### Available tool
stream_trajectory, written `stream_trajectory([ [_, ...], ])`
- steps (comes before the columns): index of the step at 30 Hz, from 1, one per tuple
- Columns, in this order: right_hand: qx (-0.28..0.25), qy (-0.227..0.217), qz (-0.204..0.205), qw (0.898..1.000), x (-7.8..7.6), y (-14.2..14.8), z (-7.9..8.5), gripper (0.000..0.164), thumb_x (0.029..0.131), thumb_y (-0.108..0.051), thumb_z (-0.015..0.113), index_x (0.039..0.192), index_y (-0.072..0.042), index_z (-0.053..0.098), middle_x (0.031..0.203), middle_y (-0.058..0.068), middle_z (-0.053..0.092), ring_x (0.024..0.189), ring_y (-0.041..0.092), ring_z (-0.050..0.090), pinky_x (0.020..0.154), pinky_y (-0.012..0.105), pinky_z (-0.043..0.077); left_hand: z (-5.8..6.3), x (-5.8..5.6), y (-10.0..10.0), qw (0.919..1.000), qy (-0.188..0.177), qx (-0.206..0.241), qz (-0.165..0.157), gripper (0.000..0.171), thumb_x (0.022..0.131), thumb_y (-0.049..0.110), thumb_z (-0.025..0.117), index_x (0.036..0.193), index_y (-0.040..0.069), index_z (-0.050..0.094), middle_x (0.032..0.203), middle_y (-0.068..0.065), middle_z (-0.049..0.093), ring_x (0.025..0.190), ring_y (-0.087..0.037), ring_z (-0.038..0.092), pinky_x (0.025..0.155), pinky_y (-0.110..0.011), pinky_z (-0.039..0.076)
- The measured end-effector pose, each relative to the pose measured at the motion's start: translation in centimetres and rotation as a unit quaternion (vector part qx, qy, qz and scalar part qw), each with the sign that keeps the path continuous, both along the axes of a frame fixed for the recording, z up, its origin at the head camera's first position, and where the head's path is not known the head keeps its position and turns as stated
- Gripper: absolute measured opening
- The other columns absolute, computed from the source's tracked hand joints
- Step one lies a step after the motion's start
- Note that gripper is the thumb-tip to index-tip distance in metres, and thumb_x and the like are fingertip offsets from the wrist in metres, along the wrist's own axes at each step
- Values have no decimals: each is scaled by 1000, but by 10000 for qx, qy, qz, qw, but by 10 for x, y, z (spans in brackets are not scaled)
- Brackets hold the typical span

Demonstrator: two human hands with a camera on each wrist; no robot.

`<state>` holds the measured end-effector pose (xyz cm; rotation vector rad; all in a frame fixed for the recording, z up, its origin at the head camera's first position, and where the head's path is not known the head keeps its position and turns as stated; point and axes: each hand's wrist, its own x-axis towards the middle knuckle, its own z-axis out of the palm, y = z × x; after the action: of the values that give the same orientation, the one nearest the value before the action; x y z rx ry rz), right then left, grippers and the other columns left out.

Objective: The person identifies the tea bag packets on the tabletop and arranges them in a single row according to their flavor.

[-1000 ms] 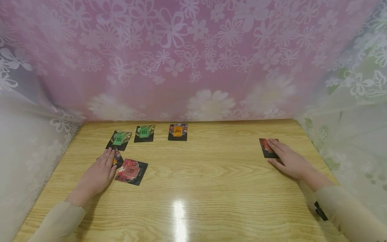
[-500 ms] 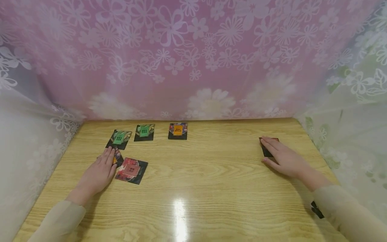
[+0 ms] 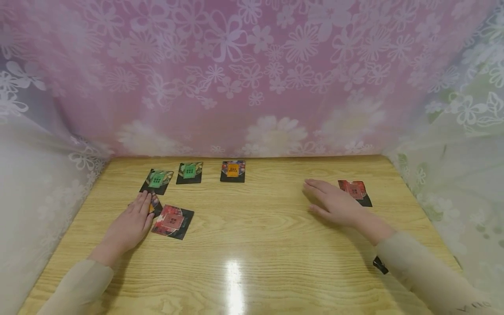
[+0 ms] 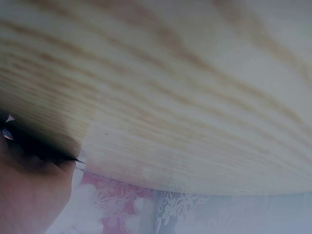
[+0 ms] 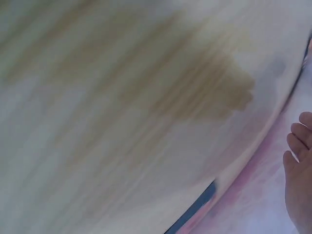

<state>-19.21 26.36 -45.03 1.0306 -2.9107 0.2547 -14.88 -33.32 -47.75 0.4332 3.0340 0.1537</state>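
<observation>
My left hand [image 3: 130,225] lies with extended fingers on a small square packet with an orange label [image 3: 156,207], covering much of it. Just right of those fingers is a red packet [image 3: 173,222], and beyond them a green-labelled packet [image 3: 156,180]. The right hand [image 3: 334,203] hovers over the table with its fingers extended, holding nothing. Beside it, to the right, lies another red packet [image 3: 360,193], apart from the fingers. In the right wrist view, that hand [image 5: 300,185] appears raised off the tabletop, and a packet's dark edge [image 5: 195,207] shows.
Along the back of the wooden table [image 3: 267,245] lie a second green-labelled packet [image 3: 190,173] and an orange-labelled one [image 3: 233,171]. A pink flowered cloth [image 3: 252,109] hangs behind the table's rear edge. Pale cloths close off both sides.
My right hand has come off the right-hand red packet and moved left, leaving that packet uncovered. The left hand stays on its packet.
</observation>
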Motion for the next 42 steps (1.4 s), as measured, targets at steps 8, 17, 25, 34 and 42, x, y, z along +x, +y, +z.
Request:
stream_trajectory([
  [8, -193, 210, 474, 9985, -11, -63, 4, 67, 102, -29, 70, 157, 1, 47, 161, 20, 51, 147, 40, 52, 124, 57, 43, -1, -3, 0, 10000, 53, -17, -10, 65, 113, 23, 45, 160, -17, 25, 169, -38, 23, 157, -54, 27, 129, -65, 29],
  [17, -233, -246, 940, 9950, -15, -135, 6, 71, 107, -32, 62, 164, 0, 36, 169, 19, 41, 157, 38, 40, 132, 54, 31, -1, -4, 1, 10000, 39, -21, -2, 65, 113, 23, 45, 160, -17, 25, 169, -38, 23, 157, -54, 26, 130, -64, 28],
  [25, 81, -299, 1290, 9912, -11, -193, 11, 78, 109, -42, 58, 168, -2, 26, 177, 14, 26, 164, 31, 28, 136, 46, 23, 0, -3, 0, 10000, 78, -43, -11, 65, 113, 23, 45, 160, -18, 25, 169, -38, 23, 157, -54, 27, 130, -65, 28],
  [34, 542, -345, 1616, 9848, -5, -250, 9, 85, 111, -55, 46, 172, -6, 12, 180, 11, 10, 168, 30, 14, 138, 43, 14, -4, -3, -2, 9999, 74, -80, 0, 65, 113, 24, 45, 161, -16, 24, 169, -38, 23, 157, -54, 27, 130, -64, 28],
  [42, 872, -327, 2134, 9725, 3, -291, -4, 84, 111, -60, 40, 172, -11, 10, 181, 8, 9, 168, 24, 10, 138, 37, 10, -6, -3, -3, 10000, 62, -56, 15, 66, 114, 24, 45, 161, -16, 24, 169, -38, 22, 157, -54, 26, 130, -65, 27],
])
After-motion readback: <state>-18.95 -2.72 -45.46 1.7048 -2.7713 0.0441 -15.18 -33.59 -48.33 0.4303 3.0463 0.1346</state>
